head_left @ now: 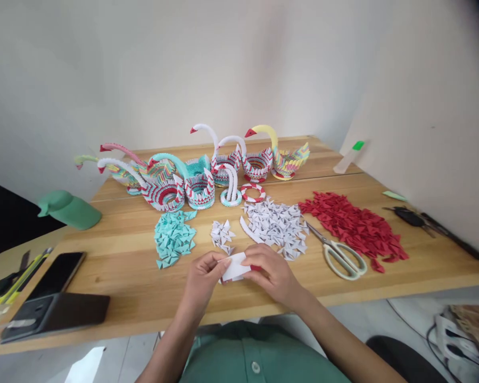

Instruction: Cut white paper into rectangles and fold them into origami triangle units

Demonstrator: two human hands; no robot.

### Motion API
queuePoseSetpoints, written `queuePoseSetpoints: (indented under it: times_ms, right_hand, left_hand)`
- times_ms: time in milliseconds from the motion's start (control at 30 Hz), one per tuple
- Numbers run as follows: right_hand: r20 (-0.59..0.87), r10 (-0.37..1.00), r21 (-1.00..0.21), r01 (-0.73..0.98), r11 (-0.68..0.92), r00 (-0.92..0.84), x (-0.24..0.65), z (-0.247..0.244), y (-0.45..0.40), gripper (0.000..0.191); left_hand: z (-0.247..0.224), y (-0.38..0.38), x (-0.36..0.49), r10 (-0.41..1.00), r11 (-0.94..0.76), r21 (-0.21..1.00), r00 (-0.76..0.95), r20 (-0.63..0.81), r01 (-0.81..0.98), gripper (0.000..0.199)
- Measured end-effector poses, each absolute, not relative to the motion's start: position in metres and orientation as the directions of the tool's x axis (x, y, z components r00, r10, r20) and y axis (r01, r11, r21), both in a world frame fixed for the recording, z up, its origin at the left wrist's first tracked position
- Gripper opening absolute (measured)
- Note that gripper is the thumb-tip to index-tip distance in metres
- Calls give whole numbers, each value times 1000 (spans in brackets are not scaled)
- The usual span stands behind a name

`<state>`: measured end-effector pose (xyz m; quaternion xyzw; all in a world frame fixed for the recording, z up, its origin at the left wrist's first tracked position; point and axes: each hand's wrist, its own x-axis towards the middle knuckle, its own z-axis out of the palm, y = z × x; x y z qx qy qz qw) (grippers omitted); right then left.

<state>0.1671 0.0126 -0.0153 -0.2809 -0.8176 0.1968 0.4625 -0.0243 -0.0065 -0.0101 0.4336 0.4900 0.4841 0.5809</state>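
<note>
Near the table's front edge, my left hand (203,279) and my right hand (274,274) both pinch a small white sheet of paper (236,267) between them. Something dark red shows under my right fingers; I cannot tell whether it belongs to the sheet. Just beyond my hands lies a small cluster of white folded paper pieces (222,234). A larger white pile (277,223) spreads behind my right hand. To the left is a heap of turquoise folded pieces (173,238), and to the right a heap of red folded pieces (355,226).
Scissors (341,258) lie right of my hands. Several folded-paper swans (165,194) stand at the back, with a red and white paper ring (253,193) before them. A green jug (69,209), a phone (57,274) and a black box (75,308) are on the left; keys (411,217) lie far right.
</note>
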Motion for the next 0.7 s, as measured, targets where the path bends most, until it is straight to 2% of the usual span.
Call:
queuePoseSetpoints:
  times_ms: [167,267,400,500,533,633,700]
  right_hand:
    - [583,755,-729,218,649,-300,163,-12,12,13]
    - [544,795,-770,216,600,-269,162,-11,9,14]
    - [477,846,-818,233,526,-237,160,-14,6,10]
    - [376,904,-873,251,419,-202,158,-12,5,31]
    - [358,911,-878,258,403,-204,158,-11,5,32]
    - [369,902,-867,267,421,-225,156,-7,7,18]
    - [373,901,-869,259,423,-220,154,-5,8,17]
  left_hand:
    - [-11,-13,-25,988,87,994,135,-77,-70,41]
    - [-14,-16,-27,986,60,995,162,-48,-75,48]
    - [-17,-19,-25,996,50,999,67,-50,0,27]
    - [-18,-19,-23,998,38,998,50,-40,41,21]
    - [-18,-18,-22,998,30,998,49,-33,50,21]
    - [-19,-17,-22,998,9,998,62,-13,63,20]
    - [-19,-16,-22,998,6,999,68,-9,52,20]
